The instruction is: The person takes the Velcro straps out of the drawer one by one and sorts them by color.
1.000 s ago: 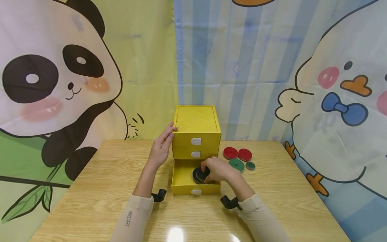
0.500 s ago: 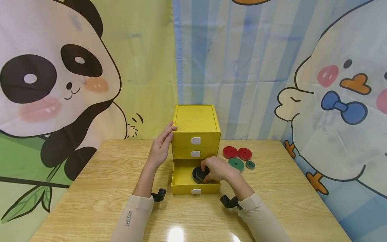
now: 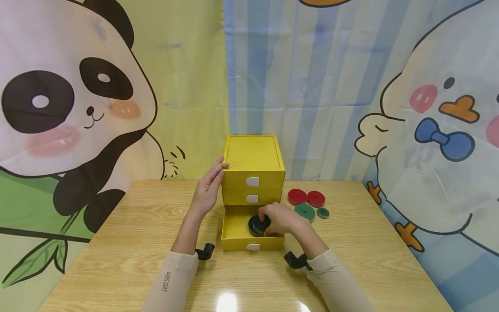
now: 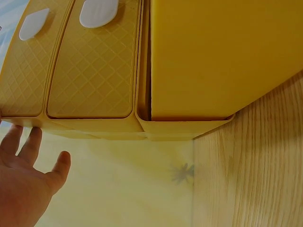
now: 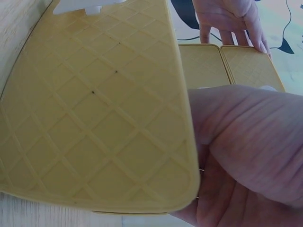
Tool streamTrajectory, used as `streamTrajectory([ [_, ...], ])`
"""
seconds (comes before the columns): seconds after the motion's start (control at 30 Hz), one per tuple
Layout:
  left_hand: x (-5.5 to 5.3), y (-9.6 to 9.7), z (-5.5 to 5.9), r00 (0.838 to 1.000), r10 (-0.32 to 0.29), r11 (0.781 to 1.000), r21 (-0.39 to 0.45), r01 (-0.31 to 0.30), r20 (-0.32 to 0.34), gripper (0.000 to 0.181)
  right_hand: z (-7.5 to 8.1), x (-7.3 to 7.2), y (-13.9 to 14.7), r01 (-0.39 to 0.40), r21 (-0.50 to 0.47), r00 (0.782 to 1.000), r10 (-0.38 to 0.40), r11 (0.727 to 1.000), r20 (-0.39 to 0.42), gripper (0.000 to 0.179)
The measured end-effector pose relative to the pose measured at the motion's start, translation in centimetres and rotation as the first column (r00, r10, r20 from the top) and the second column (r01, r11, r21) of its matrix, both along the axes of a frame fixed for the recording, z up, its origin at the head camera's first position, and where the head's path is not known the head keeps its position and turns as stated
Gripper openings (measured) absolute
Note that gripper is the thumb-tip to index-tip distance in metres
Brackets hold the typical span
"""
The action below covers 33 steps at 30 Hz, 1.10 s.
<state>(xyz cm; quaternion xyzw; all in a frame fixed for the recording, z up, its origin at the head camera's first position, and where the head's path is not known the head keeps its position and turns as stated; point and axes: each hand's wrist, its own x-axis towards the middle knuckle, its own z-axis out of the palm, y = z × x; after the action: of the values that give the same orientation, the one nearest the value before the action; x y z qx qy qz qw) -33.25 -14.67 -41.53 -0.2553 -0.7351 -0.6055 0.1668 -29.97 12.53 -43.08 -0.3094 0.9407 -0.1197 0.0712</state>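
Observation:
A yellow three-tier drawer unit (image 3: 255, 152) stands on the table, its bottom drawer (image 3: 235, 224) pulled out. Two black round discs (image 3: 254, 229) overlap inside that drawer, toward its right side. My right hand (image 3: 281, 218) reaches in over the drawer's right wall and pinches the upper disc between thumb and fingers. In the right wrist view the drawer front (image 5: 109, 109) hides the discs and my fingertips. My left hand (image 3: 208, 190) rests with extended fingers on the unit's left side, near the top drawer; the left wrist view shows those fingers (image 4: 32, 145) at its edge.
Right of the unit lie two red discs (image 3: 297, 196), a larger green disc (image 3: 305, 212) and a small green disc (image 3: 323, 212) on the wooden table (image 3: 163, 225). A cartoon-printed curtain (image 3: 195, 86) hangs right behind the table. White tabs (image 3: 252, 198) stick out from the drawer fronts.

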Motion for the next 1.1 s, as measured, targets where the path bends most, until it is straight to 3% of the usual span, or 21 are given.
streamTrajectory([
  [0.63, 0.0, 0.0, 0.1, 1.0, 0.009, 1.0, -0.012, -0.009, 0.0, 0.034, 0.2, 0.0, 0.2, -0.017, -0.03, 1.0, 0.017, 0.999, -0.021, 0.03],
  [0.87, 0.1, 0.1, 0.2, 1.0, 0.009, 1.0, -0.006, -0.009, 0.011, 0.034, 0.9, -0.1, 1.1, -0.054, -0.099, 0.997, 0.049, 0.994, -0.053, 0.03],
  [1.1, 1.5, 0.5, 1.6, 0.999, -0.007, 1.0, 0.006, 0.007, 0.035, 0.034, 1.7, 0.0, 2.5, -0.049, -0.15, 0.997, 0.038, 0.988, -0.074, 0.032],
])
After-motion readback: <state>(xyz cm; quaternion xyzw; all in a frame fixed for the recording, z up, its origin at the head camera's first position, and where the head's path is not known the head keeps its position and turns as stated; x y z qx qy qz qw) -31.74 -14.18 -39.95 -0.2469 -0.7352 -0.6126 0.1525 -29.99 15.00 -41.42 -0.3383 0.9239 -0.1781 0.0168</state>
